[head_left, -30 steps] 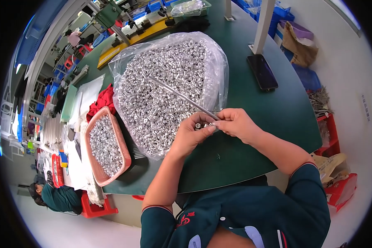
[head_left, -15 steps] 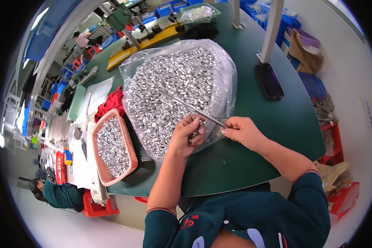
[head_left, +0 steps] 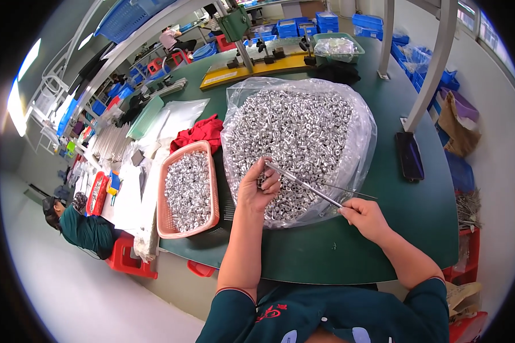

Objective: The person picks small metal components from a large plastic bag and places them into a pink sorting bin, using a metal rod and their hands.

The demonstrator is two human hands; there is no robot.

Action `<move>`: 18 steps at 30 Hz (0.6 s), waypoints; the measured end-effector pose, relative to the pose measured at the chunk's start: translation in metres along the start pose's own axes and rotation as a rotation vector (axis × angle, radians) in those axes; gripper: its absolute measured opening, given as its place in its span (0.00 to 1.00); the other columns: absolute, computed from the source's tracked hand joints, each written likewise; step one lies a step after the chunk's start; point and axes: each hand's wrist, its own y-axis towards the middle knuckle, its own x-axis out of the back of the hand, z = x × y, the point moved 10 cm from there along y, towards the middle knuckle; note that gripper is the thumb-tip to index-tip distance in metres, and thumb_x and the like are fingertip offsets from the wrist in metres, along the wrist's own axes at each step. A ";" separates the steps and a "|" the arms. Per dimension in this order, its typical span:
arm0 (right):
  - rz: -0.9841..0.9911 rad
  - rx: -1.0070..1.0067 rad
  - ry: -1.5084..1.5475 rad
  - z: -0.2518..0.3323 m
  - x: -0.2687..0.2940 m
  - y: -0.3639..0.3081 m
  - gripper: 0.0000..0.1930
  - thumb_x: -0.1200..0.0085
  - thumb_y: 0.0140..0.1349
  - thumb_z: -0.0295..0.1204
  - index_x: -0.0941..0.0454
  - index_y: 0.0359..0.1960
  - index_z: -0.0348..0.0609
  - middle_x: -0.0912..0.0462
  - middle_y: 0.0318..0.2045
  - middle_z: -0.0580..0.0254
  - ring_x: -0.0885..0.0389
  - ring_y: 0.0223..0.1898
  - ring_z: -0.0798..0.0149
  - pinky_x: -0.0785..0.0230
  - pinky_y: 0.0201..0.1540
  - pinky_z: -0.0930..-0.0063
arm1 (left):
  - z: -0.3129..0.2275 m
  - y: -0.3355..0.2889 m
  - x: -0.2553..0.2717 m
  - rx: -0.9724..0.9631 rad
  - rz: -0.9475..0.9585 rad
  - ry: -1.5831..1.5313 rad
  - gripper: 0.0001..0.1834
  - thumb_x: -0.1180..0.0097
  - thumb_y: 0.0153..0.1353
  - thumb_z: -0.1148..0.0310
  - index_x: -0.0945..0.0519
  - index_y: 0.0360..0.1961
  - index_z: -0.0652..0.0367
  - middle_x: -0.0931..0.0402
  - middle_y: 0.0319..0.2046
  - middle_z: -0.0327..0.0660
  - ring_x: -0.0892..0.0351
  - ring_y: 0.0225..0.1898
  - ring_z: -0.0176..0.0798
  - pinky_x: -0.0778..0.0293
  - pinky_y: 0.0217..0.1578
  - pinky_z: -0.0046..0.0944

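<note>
The right hand point(head_left: 366, 218) pinches one end of a metal rod point(head_left: 308, 187), maybe to keep it steady. The rod slants over a clear bag point(head_left: 367, 128) of little metal tubes point(head_left: 292, 123). The left hand point(head_left: 257, 187) curls at its other end; I can't tell if it grips. The bag's sides probably stop tubes rolling across the green tabletop point(head_left: 403, 228). Behind are blue boxes point(head_left: 288, 27).

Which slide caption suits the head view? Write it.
Right grip holds a metal rod over a bag of small metal parts, its far end by the left grip.
</note>
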 end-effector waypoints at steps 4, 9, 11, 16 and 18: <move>-0.016 0.014 -0.041 -0.001 0.003 0.002 0.09 0.48 0.58 0.30 0.24 0.31 0.36 0.29 0.18 0.70 0.34 0.22 0.78 0.41 0.25 0.81 | -0.004 0.001 -0.001 -0.034 -0.018 0.079 0.08 0.48 0.60 0.65 0.27 0.34 0.59 0.36 0.20 0.35 0.44 0.13 0.27 0.50 0.12 0.26; -0.237 0.292 -0.309 0.028 0.016 -0.006 0.08 0.47 0.57 0.29 0.23 0.31 0.36 0.28 0.18 0.69 0.33 0.22 0.78 0.40 0.26 0.80 | -0.018 -0.001 0.001 -0.140 -0.095 0.383 0.06 0.46 0.59 0.68 0.27 0.30 0.58 0.34 0.18 0.35 0.44 0.12 0.26 0.50 0.12 0.25; -0.318 0.392 -0.341 0.039 0.021 -0.011 0.07 0.47 0.57 0.28 0.23 0.32 0.36 0.28 0.18 0.69 0.32 0.22 0.78 0.39 0.25 0.80 | -0.023 -0.003 0.000 -0.239 -0.134 0.431 0.06 0.45 0.58 0.69 0.27 0.29 0.58 0.34 0.18 0.35 0.44 0.12 0.26 0.50 0.11 0.25; -0.056 0.000 0.039 -0.008 0.003 0.003 0.05 0.47 0.57 0.27 0.23 0.31 0.36 0.30 0.18 0.73 0.34 0.22 0.80 0.42 0.25 0.84 | -0.013 -0.001 0.001 -0.143 -0.101 0.325 0.06 0.46 0.59 0.67 0.26 0.31 0.59 0.35 0.18 0.35 0.44 0.12 0.26 0.50 0.11 0.25; -0.026 -0.036 0.043 -0.011 -0.001 0.003 0.05 0.47 0.58 0.27 0.23 0.31 0.37 0.30 0.18 0.73 0.34 0.22 0.80 0.42 0.25 0.84 | -0.012 -0.001 0.001 -0.122 -0.089 0.327 0.07 0.47 0.60 0.66 0.26 0.32 0.59 0.35 0.18 0.34 0.44 0.12 0.26 0.50 0.11 0.25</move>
